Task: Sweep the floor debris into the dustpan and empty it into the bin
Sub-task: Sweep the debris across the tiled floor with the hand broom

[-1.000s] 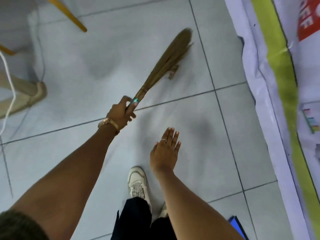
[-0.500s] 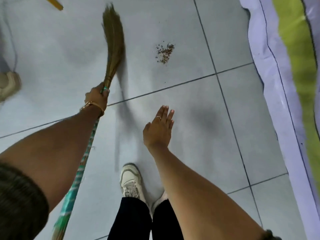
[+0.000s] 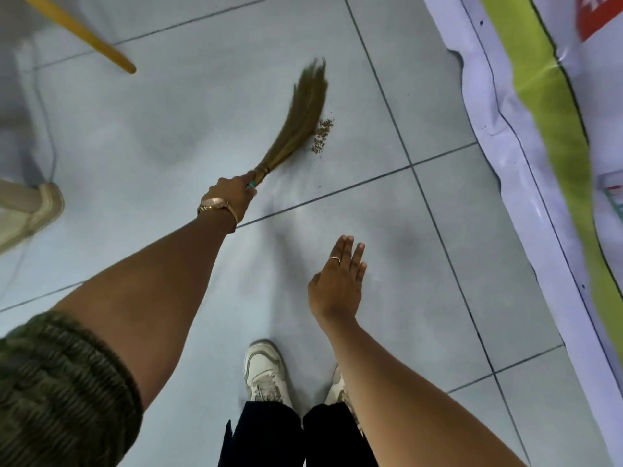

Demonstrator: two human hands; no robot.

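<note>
My left hand (image 3: 232,195) grips a grass broom (image 3: 298,119) just below its bound bristle head, arm stretched forward. The bristles fan out up and to the right over the pale tiled floor (image 3: 168,136), and their right edge touches a small pile of brown debris (image 3: 322,134). My right hand (image 3: 340,281) hovers lower and to the right with flat, spread fingers and holds nothing. No dustpan or bin shows in this view.
A printed plastic banner (image 3: 539,129) with a green stripe lies along the right side. A yellow stick (image 3: 77,32) slants in at the top left, and a beige furniture foot (image 3: 40,210) stands at the left edge. My white shoes (image 3: 266,375) are at the bottom.
The broom has swung from the left, where it pointed straight up, rightward to the debris pile. My right hand stays open, and the view has shifted a little.
</note>
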